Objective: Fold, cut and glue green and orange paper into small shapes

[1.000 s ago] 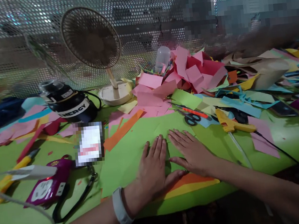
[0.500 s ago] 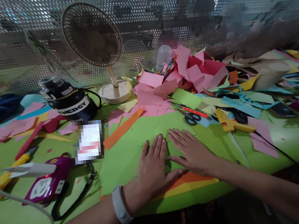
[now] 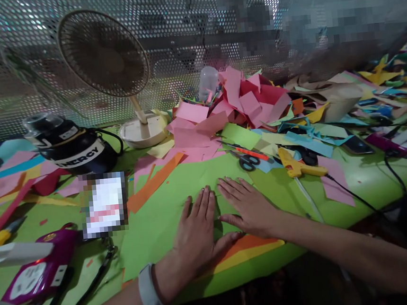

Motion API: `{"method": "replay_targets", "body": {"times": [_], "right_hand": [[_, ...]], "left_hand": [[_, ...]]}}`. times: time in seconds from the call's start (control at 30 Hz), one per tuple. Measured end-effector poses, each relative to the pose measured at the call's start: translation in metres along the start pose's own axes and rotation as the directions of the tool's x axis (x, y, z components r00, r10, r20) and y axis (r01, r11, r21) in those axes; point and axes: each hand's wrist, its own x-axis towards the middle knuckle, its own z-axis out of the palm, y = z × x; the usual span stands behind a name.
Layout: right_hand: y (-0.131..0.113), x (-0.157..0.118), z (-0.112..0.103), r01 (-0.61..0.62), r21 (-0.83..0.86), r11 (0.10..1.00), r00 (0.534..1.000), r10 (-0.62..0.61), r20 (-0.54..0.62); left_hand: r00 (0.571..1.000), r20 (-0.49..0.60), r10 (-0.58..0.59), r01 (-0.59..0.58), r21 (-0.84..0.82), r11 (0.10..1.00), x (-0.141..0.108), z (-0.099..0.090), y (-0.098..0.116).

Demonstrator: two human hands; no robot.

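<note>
Both hands lie flat, side by side, on a sheet of light green paper (image 3: 150,238). My left hand (image 3: 197,226) has its fingers stretched away from me, and a pale band (image 3: 152,292) circles its wrist. My right hand (image 3: 249,205) rests palm down with its fingers pointing up and left, its thumb close to the left hand. Under the green sheet, orange paper (image 3: 247,244) and yellow paper (image 3: 251,255) stick out at the table's front edge. An orange paper strip (image 3: 156,182) lies at the sheet's upper left.
Scissors (image 3: 249,162) and a yellow glue gun (image 3: 297,165) lie beyond my right hand. Pink paper scraps (image 3: 235,107) pile up behind. A fan (image 3: 143,131), a black bottle (image 3: 78,149), a purple device (image 3: 45,266) with a strap and a pixelated card (image 3: 104,204) are leftward.
The whole scene has shifted to the left in view as the camera turned rightward. Both hands stay flat on the green paper in about the same place.
</note>
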Motion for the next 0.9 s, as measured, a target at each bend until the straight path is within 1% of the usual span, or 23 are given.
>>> {"method": "replay_targets", "body": {"times": [0.17,0.5,0.6,0.7,0.8,0.9], "right_hand": [[-0.001,-0.001,-0.001,-0.005,-0.005,1.000,1.000,0.004,-0.021],[0.000,-0.001,-0.002,-0.003,0.021,1.000,1.000,0.002,0.006],[0.005,-0.005,-0.004,-0.012,0.016,1.000,1.000,0.012,0.023],[0.013,-0.015,-0.006,-0.055,-0.001,0.999,0.998,0.055,0.035],[0.021,-0.024,-0.005,-0.095,-0.018,0.995,0.995,0.095,0.023],[0.024,-0.027,-0.003,-0.098,-0.021,0.995,0.995,0.098,-0.006]], "left_hand": [[1.000,0.003,-0.002,0.002,-0.004,1.000,-0.001,0.000,0.000],[0.999,0.052,-0.008,0.009,-0.026,1.000,0.000,-0.004,0.000],[0.998,0.056,-0.017,0.019,-0.028,0.999,0.000,-0.007,0.000],[0.998,0.061,-0.022,0.024,-0.030,0.999,0.001,-0.010,0.002],[0.996,0.088,-0.019,0.022,-0.031,0.999,0.002,-0.013,0.003],[0.995,0.099,-0.029,0.032,-0.029,0.999,-0.001,-0.013,-0.001]]}}
